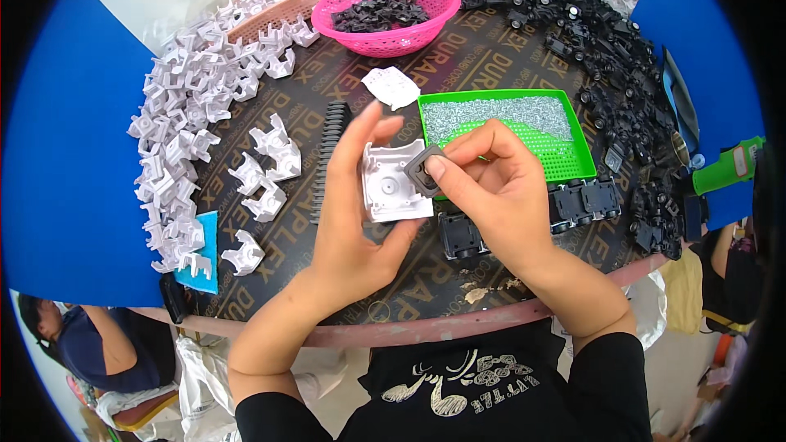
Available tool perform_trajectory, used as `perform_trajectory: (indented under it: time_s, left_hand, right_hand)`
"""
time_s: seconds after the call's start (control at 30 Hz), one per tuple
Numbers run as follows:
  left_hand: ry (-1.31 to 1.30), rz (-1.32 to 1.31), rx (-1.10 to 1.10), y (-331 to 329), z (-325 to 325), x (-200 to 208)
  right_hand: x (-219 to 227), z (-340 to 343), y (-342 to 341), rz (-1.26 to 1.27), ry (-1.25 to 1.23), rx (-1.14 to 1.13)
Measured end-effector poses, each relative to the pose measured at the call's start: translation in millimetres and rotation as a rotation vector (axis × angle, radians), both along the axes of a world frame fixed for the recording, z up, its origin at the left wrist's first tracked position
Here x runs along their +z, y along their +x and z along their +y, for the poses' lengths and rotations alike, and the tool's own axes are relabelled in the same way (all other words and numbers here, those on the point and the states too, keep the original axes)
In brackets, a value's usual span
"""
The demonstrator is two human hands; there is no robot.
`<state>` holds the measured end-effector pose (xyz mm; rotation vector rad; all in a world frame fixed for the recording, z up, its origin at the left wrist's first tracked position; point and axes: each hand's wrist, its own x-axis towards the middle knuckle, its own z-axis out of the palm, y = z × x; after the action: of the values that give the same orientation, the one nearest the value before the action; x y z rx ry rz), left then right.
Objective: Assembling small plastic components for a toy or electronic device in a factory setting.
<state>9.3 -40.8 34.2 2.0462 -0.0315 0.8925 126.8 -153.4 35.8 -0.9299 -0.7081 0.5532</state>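
My left hand (348, 225) holds a white molded plastic housing (386, 184), its hollow side with a round boss turned up. Between the thumb and fingers of my right hand (503, 196) is a dark grey, rounded-square plastic plate (419, 170), over the housing's right edge. Whether the two parts touch I cannot tell. Left of my left hand runs a row of stacked dark plastic pieces (329, 155). Several loose white housings (278, 147) lie further left. Black wheeled chassis pieces (585, 203) stand in a line beside and partly behind my right hand.
A green tray (585, 135) holds many small silvery screws. Behind it are a white paper scrap (391, 87) and a pink basket (446, 12) of black parts. White housings (176, 123) heap at left, black chassis (598, 57) at right, near a green power screwdriver (727, 168).
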Motion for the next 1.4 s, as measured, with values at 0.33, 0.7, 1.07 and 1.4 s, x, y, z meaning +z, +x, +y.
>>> perform_trajectory:
  time_s: [0.33,0.7,1.07,1.4]
  left_hand:
    - [-0.379,0.003,-0.144,-8,2,-20]
    - [-0.066,-0.074,0.112,-12,-13,-19]
    - [0.089,0.019,0.169,-17,-13,-27]
    - [0.043,0.080,0.197,-15,-11,-29]
  right_hand:
    - [-4,0,-1,-0.001,-0.008,-0.004]
    - [0,-7,-16,-0.148,-0.009,-0.075]
    - [-3,-6,-9,-0.369,-0.162,-0.056]
    - [4,-9,4,-0.781,-0.254,0.004]
